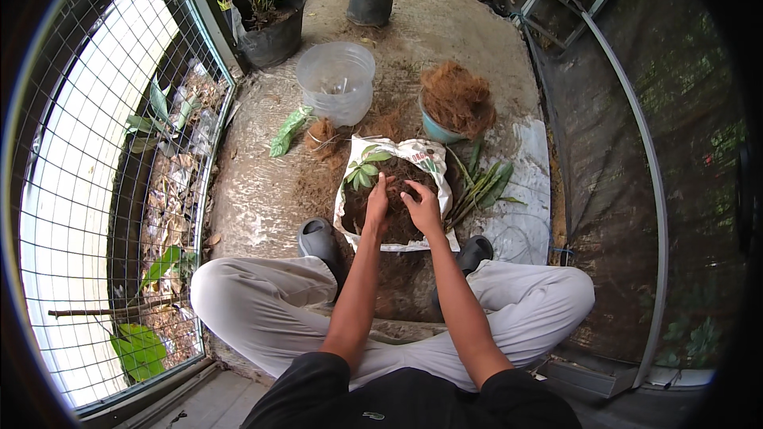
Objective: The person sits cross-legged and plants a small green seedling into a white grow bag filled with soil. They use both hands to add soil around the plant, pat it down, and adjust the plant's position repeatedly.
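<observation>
Both Hands Positioned at the Soil in the White Sack

The left hand (378, 205) and right hand (424, 208) are inside the rim of the open white sack (410, 148), at the dark, fibrous soil (404, 226). The fingers of both are partly extended; whether they grasp anything cannot be told. A green leafy seedling (366, 168) stands just ahead and left of the left fingertips.

Markings: red printing (420, 157) is on the sack's far rim, ahead of the right hand; it is small and partly folded. A small pale emblem (373, 415) marks the black shirt (405, 397), behind the grip.

Edges: the crumpled rim encircles the work zone. Dark clogs (319, 240) flank the sack's near corners. Cut leafy stems (483, 187) lie right of the right hand, against the sack.

Room: ahead-left is a clear plastic tub (338, 107); ahead-right, a teal pot (436, 131) heaped with coconut fibre (457, 95). The concrete floor (258, 151) extends left to a wire-mesh panel (218, 131); dark netting (604, 151) bounds the far right.
</observation>
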The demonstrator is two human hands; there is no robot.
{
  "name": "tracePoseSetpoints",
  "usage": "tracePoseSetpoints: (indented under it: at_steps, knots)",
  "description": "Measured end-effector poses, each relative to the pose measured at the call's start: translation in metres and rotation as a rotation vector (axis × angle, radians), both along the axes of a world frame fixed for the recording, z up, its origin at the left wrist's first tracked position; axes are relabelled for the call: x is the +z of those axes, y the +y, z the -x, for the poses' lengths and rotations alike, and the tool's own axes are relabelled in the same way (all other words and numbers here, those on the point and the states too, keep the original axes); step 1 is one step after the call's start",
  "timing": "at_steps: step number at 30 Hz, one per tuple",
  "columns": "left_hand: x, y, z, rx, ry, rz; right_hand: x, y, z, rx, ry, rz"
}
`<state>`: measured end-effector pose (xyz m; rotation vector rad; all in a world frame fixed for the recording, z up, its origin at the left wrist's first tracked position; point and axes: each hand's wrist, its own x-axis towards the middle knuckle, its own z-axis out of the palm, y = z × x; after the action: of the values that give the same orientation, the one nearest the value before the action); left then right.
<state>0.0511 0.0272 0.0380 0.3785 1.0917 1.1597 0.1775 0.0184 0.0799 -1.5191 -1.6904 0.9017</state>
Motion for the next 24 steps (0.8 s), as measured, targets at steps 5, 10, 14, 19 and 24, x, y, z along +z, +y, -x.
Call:
tracePoseSetpoints:
  at_steps: [5,10,14,19,24]
  knots:
    - [-0.015,0.005,0.003,0.069,0.111,-0.003,0.013,-0.015,0.029,0.006,-0.049,0.097]
    - [-0.007,0.005,0.010,0.131,0.341,-0.050,0.011,-0.023,0.045,0.068,-0.065,0.082]
    - [0.017,-0.002,0.003,0.188,0.297,-0.102,0.009,-0.025,0.046,0.113,-0.124,0.053]
    - [0.025,-0.003,0.002,0.184,0.170,-0.127,0.006,-0.026,0.047,0.135,-0.135,0.080]
    - [0.010,-0.001,0.007,0.204,0.310,-0.201,0.023,-0.029,0.054,0.134,-0.045,0.095]
